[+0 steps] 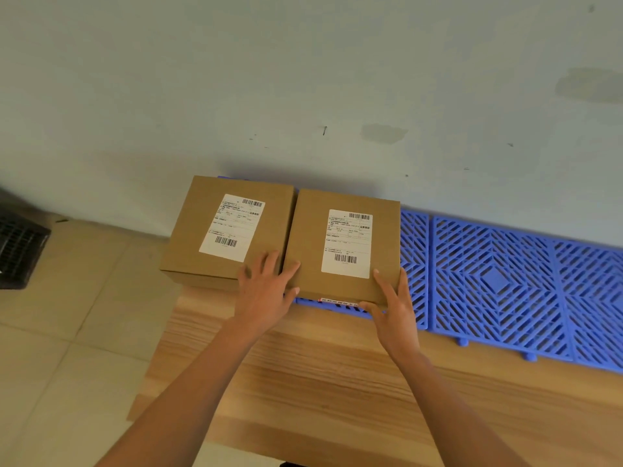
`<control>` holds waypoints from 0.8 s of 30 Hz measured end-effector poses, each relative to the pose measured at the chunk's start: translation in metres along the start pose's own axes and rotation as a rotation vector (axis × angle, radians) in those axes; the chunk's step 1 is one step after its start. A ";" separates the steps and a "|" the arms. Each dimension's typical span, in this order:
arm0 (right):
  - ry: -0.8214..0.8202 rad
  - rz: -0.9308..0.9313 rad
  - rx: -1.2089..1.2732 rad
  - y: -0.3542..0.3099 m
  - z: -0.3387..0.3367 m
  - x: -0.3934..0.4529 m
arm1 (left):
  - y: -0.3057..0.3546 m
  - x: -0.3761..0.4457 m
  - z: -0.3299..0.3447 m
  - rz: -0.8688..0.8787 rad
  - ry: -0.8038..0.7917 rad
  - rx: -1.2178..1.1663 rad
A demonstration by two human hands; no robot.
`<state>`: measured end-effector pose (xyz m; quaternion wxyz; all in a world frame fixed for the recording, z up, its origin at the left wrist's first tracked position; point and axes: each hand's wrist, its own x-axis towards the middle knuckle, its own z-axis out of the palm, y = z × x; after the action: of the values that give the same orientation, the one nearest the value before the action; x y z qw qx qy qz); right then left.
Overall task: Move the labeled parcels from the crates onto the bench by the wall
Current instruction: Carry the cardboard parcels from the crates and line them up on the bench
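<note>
Two brown parcels [229, 230] [347, 247], each with a white barcoded label [232, 227]. Blue lattice mats [499, 281], diamond-patterned, on the right. Pale wood-grain tabletop [320, 382]. Beige floor tiles [67, 315]. Pale grey-green wall [303, 79].

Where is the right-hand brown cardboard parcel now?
In the head view, the right-hand brown cardboard parcel sits centre frame on the blue plastic lattice mat by the wall, beside the left-hand brown cardboard parcel.
</note>
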<state>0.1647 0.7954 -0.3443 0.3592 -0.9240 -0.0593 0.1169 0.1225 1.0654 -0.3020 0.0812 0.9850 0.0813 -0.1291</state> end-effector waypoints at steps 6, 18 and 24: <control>-0.049 0.015 -0.092 -0.010 -0.002 -0.004 | 0.001 -0.001 -0.004 0.002 -0.006 0.001; -0.160 0.088 -0.109 -0.021 -0.063 -0.014 | 0.033 0.009 -0.035 0.009 -0.076 -0.119; -0.145 0.141 -0.143 -0.001 -0.142 -0.057 | 0.131 -0.004 -0.057 0.213 -0.052 -0.131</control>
<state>0.1463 0.6923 -0.2322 0.2778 -0.9383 -0.0280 0.2039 0.1565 0.9480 -0.2289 0.1604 0.9770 -0.0176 -0.1395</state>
